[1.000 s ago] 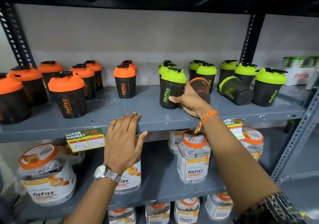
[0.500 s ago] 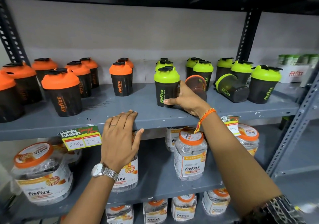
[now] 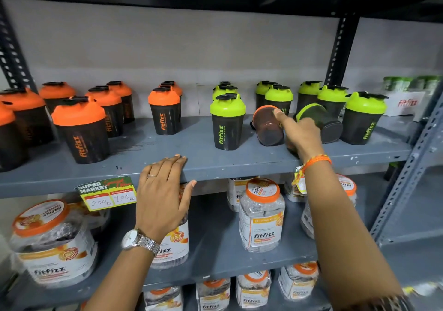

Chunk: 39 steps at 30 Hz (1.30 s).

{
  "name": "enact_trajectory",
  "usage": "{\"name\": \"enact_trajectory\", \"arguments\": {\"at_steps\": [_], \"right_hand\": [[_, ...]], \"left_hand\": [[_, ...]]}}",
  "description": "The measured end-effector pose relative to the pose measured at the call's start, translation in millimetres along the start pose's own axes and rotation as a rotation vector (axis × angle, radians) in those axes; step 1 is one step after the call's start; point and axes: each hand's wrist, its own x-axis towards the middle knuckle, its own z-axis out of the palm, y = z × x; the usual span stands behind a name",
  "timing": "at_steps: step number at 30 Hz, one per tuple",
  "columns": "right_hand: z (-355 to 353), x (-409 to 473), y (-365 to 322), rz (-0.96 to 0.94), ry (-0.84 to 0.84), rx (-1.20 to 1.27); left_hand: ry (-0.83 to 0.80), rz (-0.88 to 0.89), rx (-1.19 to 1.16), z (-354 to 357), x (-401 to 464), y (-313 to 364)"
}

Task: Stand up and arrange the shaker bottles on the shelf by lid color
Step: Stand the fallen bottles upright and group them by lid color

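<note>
Right hand [image 3: 299, 133] has released its earlier clasp on the tipped orange-lidded shaker [image 3: 268, 126]; fingers now extended, holding nothing. Shaker lies just right of the front green-lidded bottle [image 3: 227, 121], unsorted. Left hand [image 3: 163, 195] flat on shelf edge [image 3: 215, 169].

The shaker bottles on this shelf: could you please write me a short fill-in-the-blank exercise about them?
1. The right hand touches a tipped bottle whose lid is ____.
2. That bottle lies among upright bottles with ____ lids.
3. The left hand rests flat on the shelf's front ____.
4. Right of the hand, a green-lidded bottle lies on its ____.

Missing words: orange; green; edge; side
</note>
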Motion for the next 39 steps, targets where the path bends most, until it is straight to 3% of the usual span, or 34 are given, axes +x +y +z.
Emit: {"name": "enact_trajectory", "arguments": {"at_steps": [9, 17, 27, 31, 39], "right_hand": [[22, 20, -12, 0.039, -0.204, 0.024], [5, 9, -1, 0.170, -0.188, 0.423], [-10, -57, -30, -0.197, -0.255, 0.742], [18, -84, -47, -0.379, -0.282, 0.680], [108, -114, -65, -0.577, -0.312, 0.254]], "left_hand": [[-0.047, 0.014, 0.026, -5, 0, 0], [-0.129, 0.045, 0.057, -14, 0, -2], [-0.170, 0.022, 0.159, -32, -2, -19], [-0.217, 0.030, 0.204, -37, -6, -24], [-0.260, 0.027, 0.196, -43, -8, -20]]}}
